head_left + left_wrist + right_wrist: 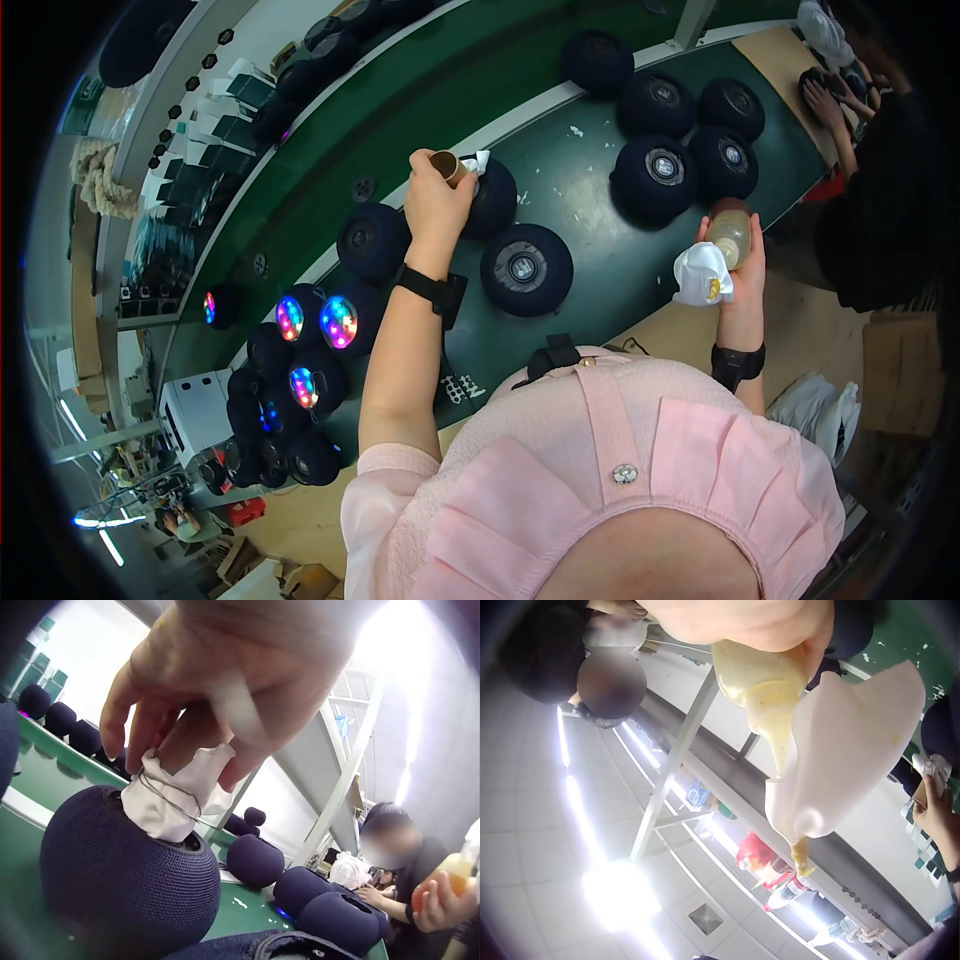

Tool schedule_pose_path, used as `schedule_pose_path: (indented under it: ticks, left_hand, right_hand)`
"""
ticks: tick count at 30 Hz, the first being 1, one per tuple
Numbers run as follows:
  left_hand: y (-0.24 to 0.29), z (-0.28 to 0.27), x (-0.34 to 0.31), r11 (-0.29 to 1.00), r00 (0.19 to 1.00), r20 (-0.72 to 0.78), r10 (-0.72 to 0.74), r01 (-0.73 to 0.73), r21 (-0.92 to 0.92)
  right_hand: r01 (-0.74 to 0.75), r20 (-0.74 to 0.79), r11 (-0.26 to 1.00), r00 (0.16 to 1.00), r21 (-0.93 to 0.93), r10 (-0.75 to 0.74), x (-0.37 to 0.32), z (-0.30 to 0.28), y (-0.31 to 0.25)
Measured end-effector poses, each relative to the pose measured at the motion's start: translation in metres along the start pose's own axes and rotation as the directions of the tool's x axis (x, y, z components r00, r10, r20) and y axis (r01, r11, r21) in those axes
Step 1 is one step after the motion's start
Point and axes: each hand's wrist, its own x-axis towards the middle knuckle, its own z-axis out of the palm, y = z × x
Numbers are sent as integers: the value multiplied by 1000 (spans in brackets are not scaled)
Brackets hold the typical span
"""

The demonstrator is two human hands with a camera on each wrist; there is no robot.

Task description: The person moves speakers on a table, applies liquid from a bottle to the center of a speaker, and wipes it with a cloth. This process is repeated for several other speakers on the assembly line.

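My left hand (436, 207) grips a brown tube (447, 168) whose end is wrapped in white cloth. In the left wrist view the cloth (166, 799) is tied with thin cord and sits at the top opening of a dark blue, fabric-covered round speaker (124, 877). My right hand (748, 282) holds a squeeze bottle (732, 222) of yellowish liquid, off to the right and apart from the speakers. Around its nozzle hangs a white cloth piece (847, 742), the yellow-stained tip (801, 859) poking through.
Another round speaker (527, 270) stands close by on the green table (590, 270). Several more group at the far right (655, 180); others at left show coloured lights (339, 321). A person in black (880, 210) works at the table's right end.
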Motion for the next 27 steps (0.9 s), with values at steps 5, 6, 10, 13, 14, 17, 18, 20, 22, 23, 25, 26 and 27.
schedule_pose_path:
  ticks: [5, 6, 10, 13, 14, 17, 18, 20, 22, 23, 25, 26, 27]
  left_hand:
    - [2, -4, -1, 1000, 999, 28, -22, 23, -11]
    - [3, -5, -1, 999, 999, 32, -31, 31, -25]
    - [5, -3, -2, 999, 999, 38, -29, 30, -29]
    - [6, -3, -2, 1000, 1000, -17, -3, 3, -8]
    - [4, -3, -2, 1000, 1000, -5, -3, 3, 6]
    - [0, 0, -2, 1000, 1000, 5, 2, -2, 5]
    - [0, 0, -2, 1000, 1000, 2, 7, -6, -12]
    - [2, -2, -2, 1000, 1000, 23, -7, 7, 4]
    - [3, -3, -2, 1000, 999, 44, -20, 20, 20]
    - [3, -3, -1, 998, 998, 50, -29, 26, 56]
    - [3, -2, 2, 996, 998, 57, -32, 27, 89]
    - [1, 0, 2, 998, 999, 50, -15, 11, 65]
    - [-1, 2, 1, 999, 999, 41, 0, -2, 41]
  right_hand:
    - [26, -32, 1000, 999, -11, -26, 1, -1, 0]
    - [27, -25, 1000, 999, -5, -27, 1, -2, -1]
    - [13, -23, 1000, 1000, 17, -12, 1, -1, -1]
    - [-24, -39, 999, 999, 39, 26, 0, 0, -1]
    - [-23, -41, 999, 999, 40, 25, 1, -1, -1]
    - [11, -8, 1000, 1000, 18, -11, 3, -3, 0]
    - [9, -13, 1000, 1000, 19, -8, 4, -3, 0]
    - [7, -20, 1000, 1000, 19, -6, 4, -4, 0]
    - [-26, -10, 999, 1000, 26, 26, 4, -4, 0]
    - [-24, -12, 999, 1000, 27, 25, 3, -4, 1]
    - [-4, -64, 999, 998, 36, 7, 3, 0, 5]
    - [-1, -64, 999, 998, 39, 3, 2, 1, 6]
    - [2, -32, 1000, 999, 25, -1, 2, 1, 7]
